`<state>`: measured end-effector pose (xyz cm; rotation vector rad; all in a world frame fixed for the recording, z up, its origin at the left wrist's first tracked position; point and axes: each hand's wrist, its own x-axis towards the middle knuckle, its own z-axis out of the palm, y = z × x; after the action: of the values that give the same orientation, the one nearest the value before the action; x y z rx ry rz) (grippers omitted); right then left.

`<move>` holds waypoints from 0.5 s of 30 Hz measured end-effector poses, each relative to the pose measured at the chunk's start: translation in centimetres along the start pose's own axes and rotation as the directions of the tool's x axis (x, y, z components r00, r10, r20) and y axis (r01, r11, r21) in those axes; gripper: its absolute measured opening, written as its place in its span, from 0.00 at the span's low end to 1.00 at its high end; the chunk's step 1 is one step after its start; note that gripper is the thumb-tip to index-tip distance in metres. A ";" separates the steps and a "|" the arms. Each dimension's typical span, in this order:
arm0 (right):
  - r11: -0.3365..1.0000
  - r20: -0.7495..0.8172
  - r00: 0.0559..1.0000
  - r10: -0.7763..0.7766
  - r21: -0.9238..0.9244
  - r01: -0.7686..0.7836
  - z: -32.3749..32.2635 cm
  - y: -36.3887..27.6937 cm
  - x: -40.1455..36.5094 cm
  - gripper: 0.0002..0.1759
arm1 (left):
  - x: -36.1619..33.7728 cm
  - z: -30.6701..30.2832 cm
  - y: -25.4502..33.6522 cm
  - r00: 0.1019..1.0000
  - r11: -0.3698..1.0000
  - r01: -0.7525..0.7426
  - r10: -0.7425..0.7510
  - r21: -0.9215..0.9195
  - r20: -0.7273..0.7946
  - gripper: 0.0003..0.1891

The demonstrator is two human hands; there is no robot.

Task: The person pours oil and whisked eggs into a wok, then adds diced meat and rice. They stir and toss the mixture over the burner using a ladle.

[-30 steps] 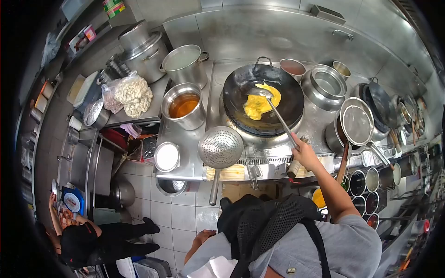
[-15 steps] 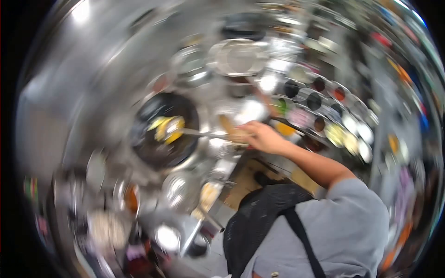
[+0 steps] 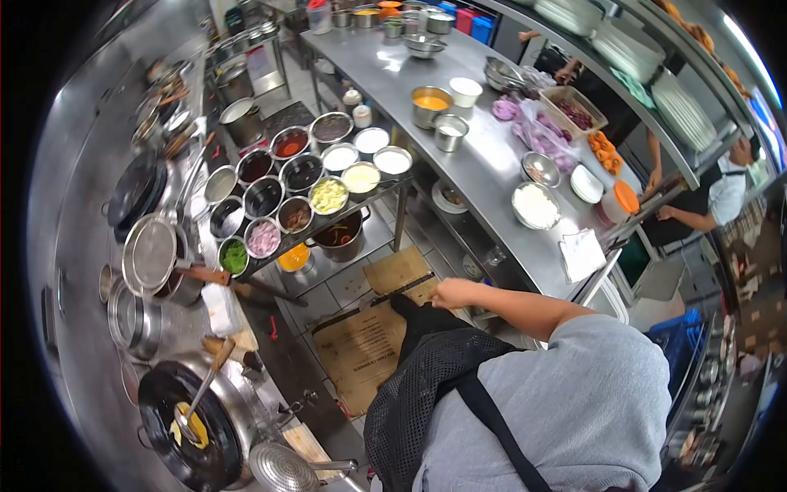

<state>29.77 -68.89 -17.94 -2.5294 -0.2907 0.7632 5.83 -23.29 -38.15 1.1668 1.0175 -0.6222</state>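
Note:
My right hand [image 3: 457, 293] hangs over the floor, between the stove side and the long steel table. Its fingers are loosely curled, and I see nothing in them. At the lower left sits a black wok [image 3: 156, 399] with some yellow, egg-like food [image 3: 200, 436] in it. A ladle [image 3: 197, 402] stands in the wok, its bowl on the food and its wooden handle leaning out over the rim, apart from my hand. My left hand is out of view.
A rack of steel pots with sauces and chopped vegetables [image 3: 263, 238] stands ahead. The steel table [image 3: 498, 215] on the right bears bowls and a pot of orange liquid [image 3: 431, 103]. Cardboard [image 3: 361, 348] covers the floor. A perforated skimmer [image 3: 281, 469] lies near the wok. A person [image 3: 697, 205] stands at the far right.
My right hand has let go of the ladle, which now rests in the wok, and has moved away from the stove. My view has swung right toward the pots and the steel table.

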 end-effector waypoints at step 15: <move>0.710 -0.802 0.041 0.596 0.503 -0.493 -20.0 48.6 -13.7 0.27 | 0.5 17.1 1.2 0.997 0.976 -0.072 0.073 0.205 0.004 0.17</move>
<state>32.85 -123.00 -21.31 -2.4339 1.2049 -0.6817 12.58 -39.06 -37.12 1.3805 0.9253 -0.6790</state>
